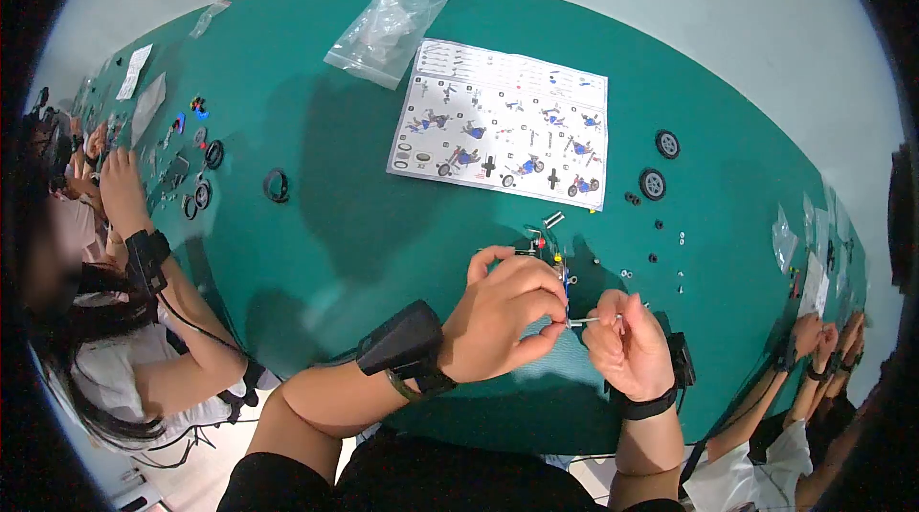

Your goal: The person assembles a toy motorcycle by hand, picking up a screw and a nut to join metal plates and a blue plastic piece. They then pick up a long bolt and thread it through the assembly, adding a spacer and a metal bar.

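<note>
My left hand [505, 319] is closed around a small model assembly [566, 280] with blue, red and yellow parts; the fingers hide much of it. Close by on the right, my right hand [628, 347] pinches a thin metal rod-shaped tool [593, 320]. Its tip meets the lower end of the assembly near my left fingertips. What kind of tool it is, I cannot make out. Just beyond my left hand lies a silvery cylinder-shaped piece [553, 219]. A printed instruction sheet [500, 120] with pictures of a model motorcycle lies flat ahead of both hands.
Two wheels [653, 184] and several small nuts and black rings lie to the right on the green table [335, 254]. A clear plastic bag [388, 29] is behind the sheet. Another black ring [276, 186] lies left. Co-workers' hands and parts occupy both sides.
</note>
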Available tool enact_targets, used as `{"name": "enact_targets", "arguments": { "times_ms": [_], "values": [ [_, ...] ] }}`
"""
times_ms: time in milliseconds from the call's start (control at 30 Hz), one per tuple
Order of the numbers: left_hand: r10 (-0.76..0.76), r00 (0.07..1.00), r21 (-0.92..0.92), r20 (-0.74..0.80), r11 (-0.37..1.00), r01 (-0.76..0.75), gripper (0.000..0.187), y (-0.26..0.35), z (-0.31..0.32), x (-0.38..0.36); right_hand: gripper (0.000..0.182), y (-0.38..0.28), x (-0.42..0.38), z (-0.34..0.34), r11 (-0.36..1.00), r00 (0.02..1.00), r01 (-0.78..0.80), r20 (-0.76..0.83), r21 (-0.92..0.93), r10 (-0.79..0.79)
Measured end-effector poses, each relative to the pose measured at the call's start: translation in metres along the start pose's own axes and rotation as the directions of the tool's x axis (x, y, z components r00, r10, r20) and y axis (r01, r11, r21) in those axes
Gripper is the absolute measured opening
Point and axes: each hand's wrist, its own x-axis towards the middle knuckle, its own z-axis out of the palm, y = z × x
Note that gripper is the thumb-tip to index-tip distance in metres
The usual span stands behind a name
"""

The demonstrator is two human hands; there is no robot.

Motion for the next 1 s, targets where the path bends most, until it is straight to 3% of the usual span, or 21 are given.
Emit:
{"name": "enact_targets", "arguments": {
  "times_ms": [133,333,533,833,1000],
  "values": [
    [-0.019,0.999,-0.066,-0.040,0.998,0.016,0.019,-0.005,0.001,0.000,0.032,-0.001,0.000,0.006,1.000,0.998,0.029,-0.047,-0.013,-0.030],
    [-0.017,0.997,-0.077,-0.080,0.997,0.011,0.019,-0.007,0.002,0.000,0.025,0.001,0.001,0.002,0.992,0.996,0.094,0.013,-0.083,-0.093],
    [-0.033,0.994,-0.079,-0.107,0.997,0.025,0.021,-0.005,0.004,0.001,0.017,0.004,0.002,0.005,0.994,0.992,0.108,-0.064,0.016,-0.107],
    [-0.034,0.991,-0.103,-0.132,0.995,0.020,0.022,-0.002,0.005,0.002,0.017,0.018,0.008,0.002,0.935,0.938,0.315,-0.094,-0.163,-0.333],
    [-0.049,0.991,-0.099,-0.123,0.994,0.037,0.022,-0.001,0.005,0.003,0.016,0.016,0.008,0.005,0.955,0.951,0.285,-0.097,-0.080,-0.292]
  ]
}}
